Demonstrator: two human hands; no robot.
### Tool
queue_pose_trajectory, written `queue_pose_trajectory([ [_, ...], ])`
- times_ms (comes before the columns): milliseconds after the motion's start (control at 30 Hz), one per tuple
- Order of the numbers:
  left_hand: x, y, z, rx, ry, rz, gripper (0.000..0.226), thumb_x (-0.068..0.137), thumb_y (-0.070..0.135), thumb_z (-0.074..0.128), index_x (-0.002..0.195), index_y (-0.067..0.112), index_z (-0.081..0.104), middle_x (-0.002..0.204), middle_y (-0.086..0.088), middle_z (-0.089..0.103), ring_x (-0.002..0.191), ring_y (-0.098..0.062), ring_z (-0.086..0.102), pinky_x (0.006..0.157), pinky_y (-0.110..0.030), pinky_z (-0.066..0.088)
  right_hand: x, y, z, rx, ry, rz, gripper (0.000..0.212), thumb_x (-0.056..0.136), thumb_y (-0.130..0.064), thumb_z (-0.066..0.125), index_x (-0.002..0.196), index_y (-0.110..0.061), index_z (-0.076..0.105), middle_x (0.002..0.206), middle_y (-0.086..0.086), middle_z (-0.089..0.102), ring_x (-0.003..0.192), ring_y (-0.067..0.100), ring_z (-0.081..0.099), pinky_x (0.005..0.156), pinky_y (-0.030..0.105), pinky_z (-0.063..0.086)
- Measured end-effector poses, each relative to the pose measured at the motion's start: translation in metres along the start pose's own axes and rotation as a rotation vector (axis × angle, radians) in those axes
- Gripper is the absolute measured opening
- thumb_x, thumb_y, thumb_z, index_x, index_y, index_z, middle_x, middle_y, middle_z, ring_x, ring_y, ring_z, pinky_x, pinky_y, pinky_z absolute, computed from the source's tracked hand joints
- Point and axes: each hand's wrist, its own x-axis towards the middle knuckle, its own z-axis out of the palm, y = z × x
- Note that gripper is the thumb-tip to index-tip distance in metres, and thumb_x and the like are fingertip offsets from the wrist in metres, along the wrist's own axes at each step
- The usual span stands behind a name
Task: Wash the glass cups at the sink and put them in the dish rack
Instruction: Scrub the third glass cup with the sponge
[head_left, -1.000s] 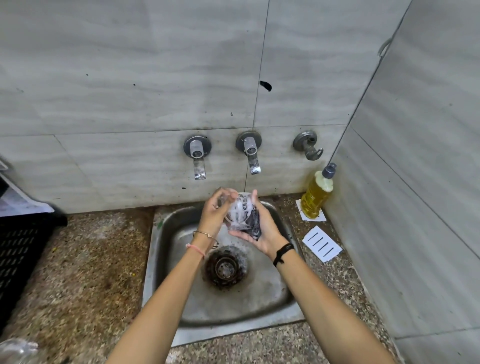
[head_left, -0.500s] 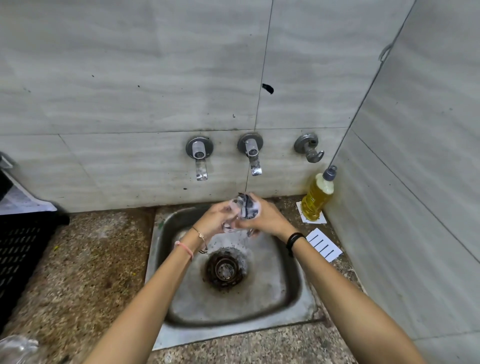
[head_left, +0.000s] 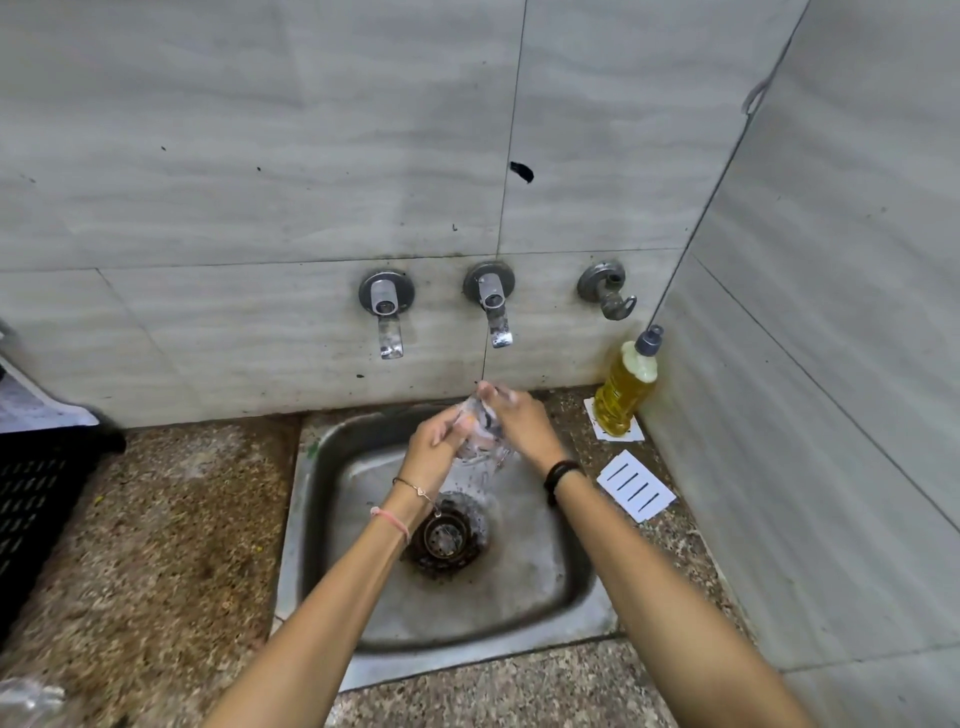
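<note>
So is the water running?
Running: water streams off the glass cup, held by the left hand and right hand, toward the sink drain. Whether the middle tap feeds it, cannot tell.

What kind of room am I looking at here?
Likely a kitchen wash-up corner: a steel sink in a stone counter, taps on the tiled wall, a bottle of yellow liquid, perhaps dish soap, and a cup held over it.

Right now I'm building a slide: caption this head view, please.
Left hand and right hand rinse a glass cup under the tap over the sink.
</note>
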Motion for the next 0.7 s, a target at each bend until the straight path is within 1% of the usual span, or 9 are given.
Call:
queue_pose_trajectory([
  [67,-0.002,-0.002,0.000,-0.004,0.012,-0.015,0.014,0.096,0.019,0.052,0.099,0.017,0.066,0.088,-0.009,0.067,0.083,-0.021,0.058,0.068,-0.025,0.046,0.004,-0.003,-0.006,0.102,-0.091,0.076,0.045,0.099,-0.047,0.039,0.110,-0.012,0.066,0.098,0.018,0.068,0.083,0.027,0.062,0.060,0.023,0.040],
  [167,0.001,0.000,0.000,-0.075,0.068,-0.048,0.027,0.096,0.012,0.049,0.121,0.009,0.059,0.100,0.001,0.066,0.090,-0.006,0.060,0.076,-0.014,0.047,-0.009,-0.003,0.011,-0.131,0.018,-0.189,0.042,0.100,-0.041,0.042,0.121,-0.011,0.062,0.110,0.010,0.067,0.095,0.022,0.062,0.083,0.034,0.051],
  [233,0.001,-0.003,-0.004,-0.094,0.033,-0.034,0.022,0.096,0.012,0.049,0.115,0.017,0.061,0.097,0.003,0.066,0.087,-0.005,0.059,0.076,-0.019,0.047,-0.012,0.003,0.014,-0.132,0.089,-0.239,0.038,0.100,-0.039,0.042,0.116,-0.011,0.063,0.093,0.005,0.069,0.078,0.018,0.063,0.069,0.029,0.050],
  [300,-0.002,-0.007,-0.008,-0.041,-0.023,-0.015,0.015,0.095,0.017,0.052,0.101,0.023,0.064,0.080,0.001,0.063,0.073,-0.009,0.055,0.066,-0.023,0.045,-0.003,0.002,0.001,0.122,-0.017,-0.022,0.034,0.099,-0.042,0.044,0.086,-0.017,0.063,0.062,0.001,0.055,0.053,0.017,0.047,0.054,0.027,0.036],
  [367,-0.003,-0.006,-0.007,-0.047,-0.027,-0.013,0.012,0.093,0.021,0.053,0.096,0.025,0.064,0.075,0.002,0.062,0.068,-0.009,0.054,0.062,-0.022,0.045,0.005,0.001,-0.005,0.153,-0.054,0.042,0.035,0.099,-0.042,0.045,0.082,-0.016,0.062,0.065,0.011,0.053,0.059,0.024,0.050,0.058,0.031,0.034],
  [433,0.001,-0.001,-0.002,-0.090,0.003,-0.029,0.018,0.097,0.014,0.048,0.097,0.023,0.064,0.081,0.004,0.065,0.073,-0.006,0.060,0.063,-0.018,0.045,-0.002,-0.004,0.005,-0.120,0.038,-0.183,0.033,0.100,-0.036,0.043,0.106,-0.013,0.065,0.085,0.012,0.067,0.075,0.029,0.064,0.064,0.035,0.049],
  [500,0.005,0.003,-0.001,-0.120,0.035,-0.065,0.023,0.098,0.012,0.046,0.111,0.023,0.060,0.094,0.005,0.066,0.087,-0.006,0.060,0.070,-0.017,0.046,-0.011,-0.006,0.020,-0.323,0.181,-0.427,0.030,0.100,-0.035,0.041,0.109,-0.013,0.061,0.089,0.007,0.067,0.077,0.022,0.064,0.067,0.031,0.052],
  [600,0.000,-0.002,-0.006,-0.075,-0.026,-0.009,0.028,0.094,0.028,0.054,0.118,0.014,0.058,0.088,0.004,0.069,0.077,-0.004,0.062,0.063,-0.016,0.047,0.005,-0.004,0.004,-0.054,-0.007,-0.142,0.046,0.101,-0.042,0.037,0.105,-0.005,0.063,0.082,0.007,0.060,0.070,0.019,0.053,0.059,0.019,0.041],
  [700,-0.001,-0.007,-0.010,-0.040,-0.035,0.007,0.028,0.093,0.029,0.055,0.114,0.013,0.061,0.078,0.007,0.071,0.073,-0.007,0.061,0.063,-0.020,0.046,0.011,0.000,-0.006,0.116,-0.097,0.096,0.052,0.100,-0.049,0.035,0.081,-0.008,0.060,0.071,0.008,0.055,0.065,0.021,0.051,0.061,0.029,0.038],
])
